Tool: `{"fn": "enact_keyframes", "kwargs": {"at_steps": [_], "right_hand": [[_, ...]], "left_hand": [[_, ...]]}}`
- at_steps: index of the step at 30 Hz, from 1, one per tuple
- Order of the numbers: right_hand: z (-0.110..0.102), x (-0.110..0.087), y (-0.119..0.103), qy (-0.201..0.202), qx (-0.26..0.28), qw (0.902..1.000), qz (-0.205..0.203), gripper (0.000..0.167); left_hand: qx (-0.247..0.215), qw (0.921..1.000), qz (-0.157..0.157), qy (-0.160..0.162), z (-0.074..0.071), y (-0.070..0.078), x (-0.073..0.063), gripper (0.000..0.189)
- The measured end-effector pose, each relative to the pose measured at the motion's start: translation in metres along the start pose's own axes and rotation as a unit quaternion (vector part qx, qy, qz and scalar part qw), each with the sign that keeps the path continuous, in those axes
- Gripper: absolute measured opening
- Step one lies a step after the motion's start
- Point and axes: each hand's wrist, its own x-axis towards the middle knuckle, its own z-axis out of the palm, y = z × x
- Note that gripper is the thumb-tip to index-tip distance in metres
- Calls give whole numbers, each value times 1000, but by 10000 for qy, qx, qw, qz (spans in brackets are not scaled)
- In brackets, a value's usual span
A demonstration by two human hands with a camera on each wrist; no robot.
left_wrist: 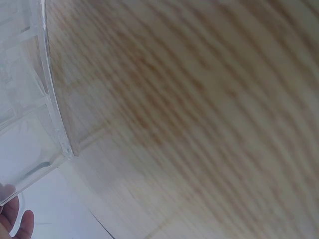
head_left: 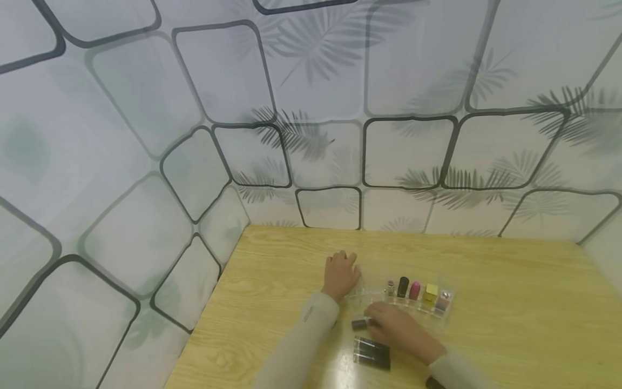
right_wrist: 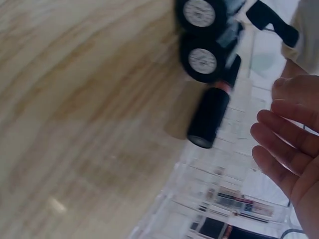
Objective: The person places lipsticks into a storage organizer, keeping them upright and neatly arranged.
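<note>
A clear plastic makeup organizer (head_left: pixel 371 295) lies on the table, with several cosmetics in its compartments. At its left end is my left hand (head_left: pixel 342 274), its fingertips (left_wrist: pixel 11 211) bent about the clear corner in the left wrist view. My right hand (head_left: pixel 400 329) is in front of the organizer, close over a black lipstick tube (head_left: pixel 359 324) lying on its side. In the right wrist view, the fingers (right_wrist: pixel 281 144) are loosely extended and apart from that tube (right_wrist: pixel 212 117). Two black tubes with clear parts (head_left: pixel 371 354) lie side by side nearer me.
Inside the organizer stand a black lipstick (head_left: pixel 403 287), a pink one (head_left: pixel 414 290) and a gold-topped item (head_left: pixel 430 292). Part of a dark object (head_left: pixel 434 383) shows by the right sleeve. A patterned wall (head_left: pixel 330 162) borders the wooden table (head_left: pixel 525 302).
</note>
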Motion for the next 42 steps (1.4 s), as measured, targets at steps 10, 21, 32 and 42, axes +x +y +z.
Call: {"fn": "enact_keyframes", "kwargs": {"at_steps": [10,21,32,42], "right_hand": [[12,0,0,-49,-208,9998,-8,20],[21,3,-5,-45,-537,9981,-314,17],[29,-2,-2,-159,-1480,9871,-591,11],[23,-10,3,-615,-1727,9824,-371,15]], "left_hand": [[36,10000,-41,-48,0,1,-1,24],[-19,9999,-100,-140,0,2,-1,26],[-51,9998,-95,-154,0,2,-2,27],[-5,9998,-102,-150,-2,2,0,26]]}}
